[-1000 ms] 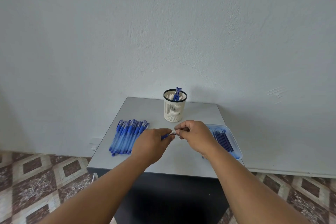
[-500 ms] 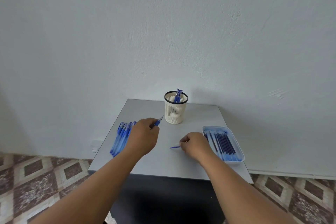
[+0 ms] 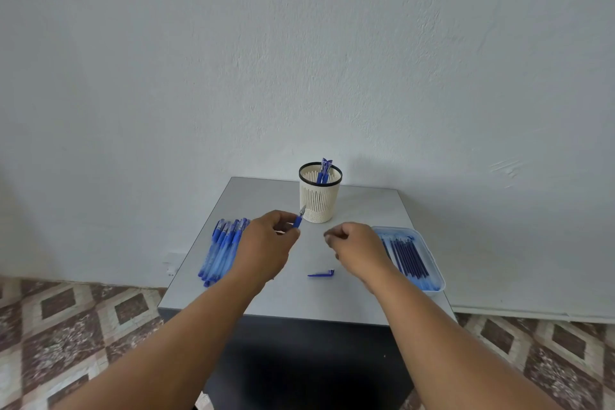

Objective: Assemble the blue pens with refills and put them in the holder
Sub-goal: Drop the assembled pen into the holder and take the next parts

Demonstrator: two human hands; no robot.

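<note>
On the left side of the grey desk lies a row of blue pens, side by side with their caps pointing toward the wall; the nearest ones are partly hidden by the left hand. That hand hovers above the desk with its fingers curled around a pen barrel, whose blue grip and metal tip stick out up and to the right, pointing toward the holder. The holder, a cream slatted cup with a black rim, stands upright at the back middle of the desk, near the wall, with a few blue pens standing inside it. Nearer the front edge, between the two forearms, a blue cap lies flat on the bare desk, touching neither hand. The right hand hangs above the desk just right of centre, its fingers loosely curled; whether anything is pinched at its fingertips cannot be told. Just beside it on the right sits a pale blue tray holding a bunch of dark blue refills laid lengthwise. Patterned brown tile floor shows on either side of the desk.
</note>
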